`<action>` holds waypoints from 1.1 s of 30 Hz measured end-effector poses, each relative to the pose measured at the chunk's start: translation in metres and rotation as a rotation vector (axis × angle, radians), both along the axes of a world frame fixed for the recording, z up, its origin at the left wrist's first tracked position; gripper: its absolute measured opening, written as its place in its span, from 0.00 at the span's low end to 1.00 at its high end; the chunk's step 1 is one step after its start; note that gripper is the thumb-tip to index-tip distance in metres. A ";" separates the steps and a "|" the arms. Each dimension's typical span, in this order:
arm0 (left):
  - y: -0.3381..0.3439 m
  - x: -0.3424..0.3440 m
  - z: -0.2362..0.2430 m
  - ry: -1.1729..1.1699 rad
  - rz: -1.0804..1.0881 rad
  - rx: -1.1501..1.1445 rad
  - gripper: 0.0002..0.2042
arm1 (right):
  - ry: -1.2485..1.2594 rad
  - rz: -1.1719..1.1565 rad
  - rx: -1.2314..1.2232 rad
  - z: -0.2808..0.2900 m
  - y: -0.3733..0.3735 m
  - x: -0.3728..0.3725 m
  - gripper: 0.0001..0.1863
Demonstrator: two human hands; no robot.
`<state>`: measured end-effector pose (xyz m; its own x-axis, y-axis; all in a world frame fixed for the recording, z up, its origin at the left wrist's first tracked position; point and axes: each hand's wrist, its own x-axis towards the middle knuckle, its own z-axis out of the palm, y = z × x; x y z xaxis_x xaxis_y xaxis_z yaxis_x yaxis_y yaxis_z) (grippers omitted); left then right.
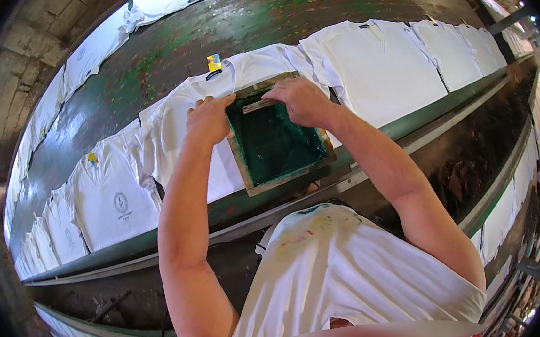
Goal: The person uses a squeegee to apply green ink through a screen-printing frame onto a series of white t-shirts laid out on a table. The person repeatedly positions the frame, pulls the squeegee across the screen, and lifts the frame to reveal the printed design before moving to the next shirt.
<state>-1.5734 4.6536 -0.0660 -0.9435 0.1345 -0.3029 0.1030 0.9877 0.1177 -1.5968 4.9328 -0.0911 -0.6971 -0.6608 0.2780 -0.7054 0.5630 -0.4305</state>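
A wood-framed printing screen point(285, 157) with dark green mesh lies over a white T-shirt point(173, 122) on the long table. My left hand point(209, 117) is closed around the screen's upper left corner; its fingertips rest on the frame's edge. Inside the frame's far end, my right hand point(303, 101) grips a squeegee point(259, 105) with a pale, narrow wooden edge. Part of the squeegee is hidden under the fingers. The mesh looks wet and green, and the shirt's middle is covered by the screen.
Plain white T-shirts point(380, 69) lie along the table point(207, 33) to the right. Left of me, a T-shirt point(113, 195) bears a dark round print. More shirts line the far edge. A rail point(125, 269) runs along the near side, with another shirt-covered table behind me.
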 end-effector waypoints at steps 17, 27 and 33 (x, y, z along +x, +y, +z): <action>-0.001 0.005 -0.002 -0.011 0.046 0.112 0.50 | 0.013 0.318 0.131 0.002 0.052 0.106 0.21; -0.002 0.004 -0.001 -0.019 0.045 0.096 0.50 | -0.112 0.275 -0.047 -0.005 0.030 -0.007 0.22; 0.000 0.006 0.004 -0.015 0.065 0.142 0.50 | -0.128 0.154 0.023 -0.005 0.016 -0.018 0.22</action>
<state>-1.5673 4.6533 -0.0620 -0.9471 0.1154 -0.2993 0.0363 0.9656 0.2574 -1.6145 4.9485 -0.0965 -0.6159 -0.7676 0.1772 -0.7244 0.4634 -0.5103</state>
